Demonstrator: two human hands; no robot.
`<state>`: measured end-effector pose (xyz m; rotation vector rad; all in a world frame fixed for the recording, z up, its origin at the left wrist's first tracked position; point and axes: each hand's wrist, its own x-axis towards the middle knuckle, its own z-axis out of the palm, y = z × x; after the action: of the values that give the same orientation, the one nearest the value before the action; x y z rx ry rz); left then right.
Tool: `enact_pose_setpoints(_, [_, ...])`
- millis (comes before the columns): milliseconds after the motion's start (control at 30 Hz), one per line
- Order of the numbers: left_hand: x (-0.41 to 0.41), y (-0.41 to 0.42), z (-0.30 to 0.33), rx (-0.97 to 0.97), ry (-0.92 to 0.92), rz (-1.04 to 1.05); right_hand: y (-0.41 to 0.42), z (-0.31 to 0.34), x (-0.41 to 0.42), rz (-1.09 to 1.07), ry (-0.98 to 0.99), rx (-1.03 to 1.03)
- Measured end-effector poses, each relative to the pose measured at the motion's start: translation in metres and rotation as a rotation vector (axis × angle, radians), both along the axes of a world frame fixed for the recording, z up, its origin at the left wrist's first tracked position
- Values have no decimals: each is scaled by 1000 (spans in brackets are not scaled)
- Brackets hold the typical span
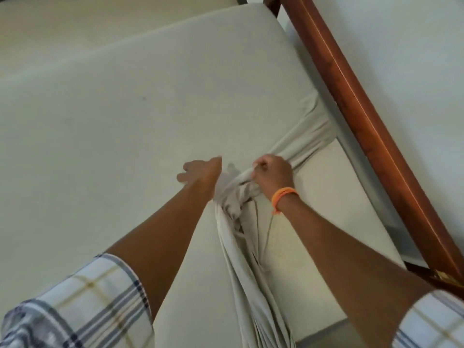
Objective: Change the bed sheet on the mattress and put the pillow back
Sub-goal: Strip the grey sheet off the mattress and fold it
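Note:
A pale grey-green bed sheet (140, 116) covers most of the mattress. At the near right corner it is pulled off and bunched into a rope of folds (241, 247), leaving the bare cream mattress (324, 187) showing. My right hand (273, 172), with an orange wristband, is shut on the gathered sheet. My left hand (198, 172) reaches just left of the bunch with its fingers spread over the sheet; it is blurred. No pillow is in view.
A reddish-brown wooden bed frame rail (364, 114) runs along the right side of the mattress. Beyond the rail is a white wall or floor (414, 59). My plaid short sleeves fill the lower corners.

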<state>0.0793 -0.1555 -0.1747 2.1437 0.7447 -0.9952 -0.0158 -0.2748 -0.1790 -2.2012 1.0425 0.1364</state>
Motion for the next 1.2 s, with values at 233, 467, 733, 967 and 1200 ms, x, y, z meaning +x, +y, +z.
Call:
enact_pose_setpoints(233, [85, -30, -34, 108, -38, 41, -86, -30, 140, 342, 71, -292])
enact_pose_setpoints(467, [97, -51, -68, 131, -43, 98, -140, -81, 262, 335, 169, -454])
enact_pose_setpoints(733, [101, -54, -70, 159, -46, 109, -140, -87, 283, 182, -122, -658])
enact_pose_setpoints(967, [99, -57, -67, 180, -51, 98, -154, -57, 265, 70, -407, -289])
enact_pose_setpoints(1200, [79, -48, -56, 144, -135, 7, -134, -38, 247, 116, -176, -294])
